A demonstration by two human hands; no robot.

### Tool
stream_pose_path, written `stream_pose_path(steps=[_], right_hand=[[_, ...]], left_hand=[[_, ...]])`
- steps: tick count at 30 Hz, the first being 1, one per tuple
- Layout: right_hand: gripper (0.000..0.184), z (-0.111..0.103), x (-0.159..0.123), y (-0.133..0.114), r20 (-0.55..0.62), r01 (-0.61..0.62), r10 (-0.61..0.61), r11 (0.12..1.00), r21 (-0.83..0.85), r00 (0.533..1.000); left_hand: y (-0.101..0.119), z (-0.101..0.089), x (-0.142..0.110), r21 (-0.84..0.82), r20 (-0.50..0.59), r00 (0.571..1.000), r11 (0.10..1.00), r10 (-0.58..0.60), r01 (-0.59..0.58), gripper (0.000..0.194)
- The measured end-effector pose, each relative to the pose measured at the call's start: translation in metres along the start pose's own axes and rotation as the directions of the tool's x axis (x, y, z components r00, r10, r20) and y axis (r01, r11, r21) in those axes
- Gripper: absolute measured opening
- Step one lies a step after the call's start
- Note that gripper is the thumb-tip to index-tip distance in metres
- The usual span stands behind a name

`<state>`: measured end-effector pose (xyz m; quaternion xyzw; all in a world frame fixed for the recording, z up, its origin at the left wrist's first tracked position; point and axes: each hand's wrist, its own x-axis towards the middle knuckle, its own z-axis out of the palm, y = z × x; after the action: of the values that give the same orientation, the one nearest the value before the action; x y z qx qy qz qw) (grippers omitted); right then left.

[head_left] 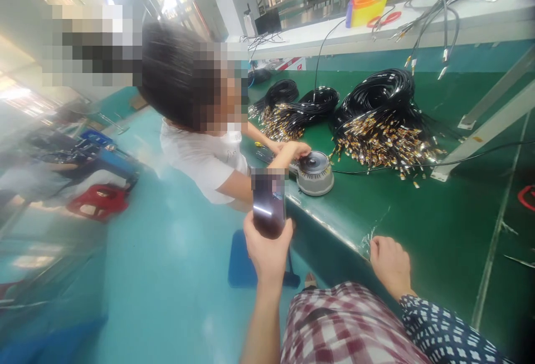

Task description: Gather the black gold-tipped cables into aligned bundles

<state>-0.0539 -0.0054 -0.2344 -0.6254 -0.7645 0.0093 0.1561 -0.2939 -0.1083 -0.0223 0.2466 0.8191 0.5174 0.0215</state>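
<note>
My left hand (270, 252) is wrapped round a dark smartphone (268, 210), held upright in front of me with a bright reflection on its face. To the right, my right hand (390, 263) rests on the edge of the green worktop (443, 224), its fingers curled in a loose fist. No object shows in it, though the palm side is hidden. Beyond the phone, a co-worker's hands (292, 151) are at a round grey device (315, 174) with a dark, marked top.
Coiled bundles of black cables (380, 96) with gold-coloured connector ends lie along the worktop. A white shelf (330, 38) above bears a yellow-orange holder (365, 11) and loose cables. A slanted metal brace (489, 130) stands at right. The co-worker (200, 152) is beside the bench.
</note>
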Motion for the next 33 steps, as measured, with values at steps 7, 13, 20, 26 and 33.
stream_pose_path(steps=[7,13,20,26,33], right_hand=[[0.026,-0.0017,0.0007,-0.001,0.01,-0.007,0.007,1.0,-0.003,1.0],[0.028,-0.0026,0.0002,-0.0017,0.015,-0.008,0.008,1.0,-0.003,1.0],[0.028,-0.0015,0.0001,-0.0011,0.017,-0.007,0.007,1.0,0.013,1.0],[0.027,-0.0028,-0.0001,-0.0019,0.012,-0.005,0.005,1.0,-0.006,1.0],[0.027,-0.0014,0.0002,-0.001,0.022,-0.004,0.004,1.0,-0.004,1.0]], left_hand=[[0.0007,-0.0023,0.0006,-0.01,-0.008,1.0,1.0,-0.014,0.014,0.07],[0.0013,-0.0038,0.0007,-0.022,-0.009,1.0,1.0,-0.023,0.023,0.068],[0.001,-0.0041,0.0035,-0.027,-0.009,1.0,1.0,-0.012,0.012,0.07],[0.0018,-0.0034,0.0033,-0.032,-0.002,1.0,0.999,-0.023,0.023,0.069],[0.0018,-0.0037,0.0032,-0.038,0.001,1.0,0.999,-0.028,0.028,0.069]])
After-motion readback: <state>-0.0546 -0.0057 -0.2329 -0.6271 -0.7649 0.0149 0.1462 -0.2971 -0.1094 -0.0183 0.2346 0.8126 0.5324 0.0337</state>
